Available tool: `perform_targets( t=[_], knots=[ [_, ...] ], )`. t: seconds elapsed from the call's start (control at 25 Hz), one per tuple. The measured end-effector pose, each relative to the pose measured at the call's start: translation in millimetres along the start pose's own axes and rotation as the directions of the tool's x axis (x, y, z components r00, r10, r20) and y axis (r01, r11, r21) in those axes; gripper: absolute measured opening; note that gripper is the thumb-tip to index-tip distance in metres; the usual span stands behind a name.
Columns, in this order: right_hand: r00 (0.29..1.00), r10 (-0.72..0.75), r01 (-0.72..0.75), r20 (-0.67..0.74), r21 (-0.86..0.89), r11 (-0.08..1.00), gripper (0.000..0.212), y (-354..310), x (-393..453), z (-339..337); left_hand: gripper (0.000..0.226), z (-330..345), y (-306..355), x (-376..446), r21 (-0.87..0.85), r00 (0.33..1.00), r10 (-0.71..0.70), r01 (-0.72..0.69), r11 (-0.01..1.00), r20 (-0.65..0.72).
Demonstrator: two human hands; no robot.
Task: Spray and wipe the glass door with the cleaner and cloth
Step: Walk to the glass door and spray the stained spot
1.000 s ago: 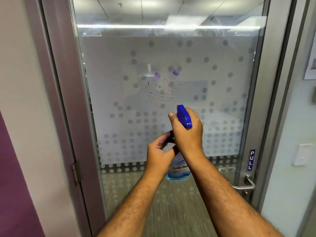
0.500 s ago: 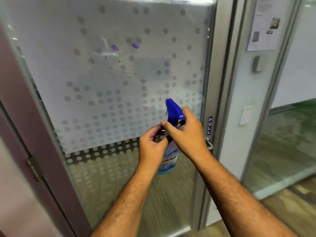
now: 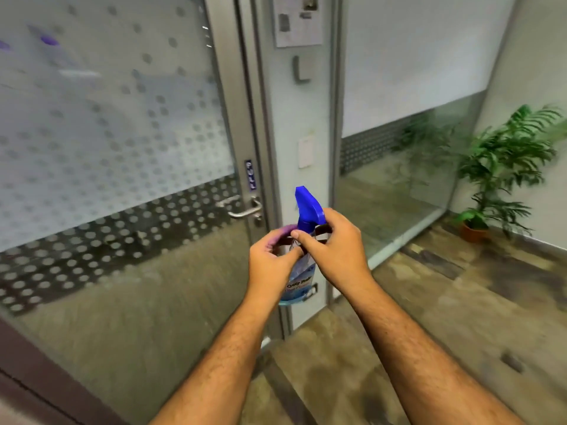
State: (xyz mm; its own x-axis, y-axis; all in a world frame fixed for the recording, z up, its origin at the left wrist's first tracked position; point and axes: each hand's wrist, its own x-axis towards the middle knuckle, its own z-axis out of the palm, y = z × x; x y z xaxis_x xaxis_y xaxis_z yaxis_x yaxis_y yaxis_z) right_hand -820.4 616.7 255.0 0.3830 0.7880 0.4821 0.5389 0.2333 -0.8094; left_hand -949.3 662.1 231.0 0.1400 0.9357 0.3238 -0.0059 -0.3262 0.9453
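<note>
Both hands are holding the spray bottle [image 3: 302, 240] in front of the metal door frame [image 3: 242, 118], to the right of the glass door [image 3: 107, 133]: the left hand [image 3: 270, 265] is wrapping around its body and the right hand [image 3: 334, 253] is closing around the neck just under the blue trigger head. No cloth is showing. This looks like the readying step, before wiping; next the nozzle likely needs turning left toward the pane. The door handle [image 3: 245, 210] is sticking out near the bottle, while the floor [image 3: 429, 317] on the right is offering open room.
</note>
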Motion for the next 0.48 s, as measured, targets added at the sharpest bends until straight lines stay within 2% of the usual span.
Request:
perform_targets(
  t=[0.2,0.32,0.48],
  knots=[
    [0.988,0.086,-0.104,-0.128,-0.144,0.984,0.03,63,-80,-171,0.032,150,15,-106,0.037,0.971,-0.035,0.027,0.999,0.238],
    [0.97,0.145,-0.189,-0.197,-0.226,0.956,0.031,92,-122,-257,0.03,227,20,-156,0.03,0.92,-0.092,0.087,0.996,0.38],
    [0.916,0.224,-0.323,-0.334,-0.28,0.904,0.03,122,-175,-366,0.04,328,33,-220,0.003,0.831,-0.082,0.097,0.995,0.551]
  ],
)
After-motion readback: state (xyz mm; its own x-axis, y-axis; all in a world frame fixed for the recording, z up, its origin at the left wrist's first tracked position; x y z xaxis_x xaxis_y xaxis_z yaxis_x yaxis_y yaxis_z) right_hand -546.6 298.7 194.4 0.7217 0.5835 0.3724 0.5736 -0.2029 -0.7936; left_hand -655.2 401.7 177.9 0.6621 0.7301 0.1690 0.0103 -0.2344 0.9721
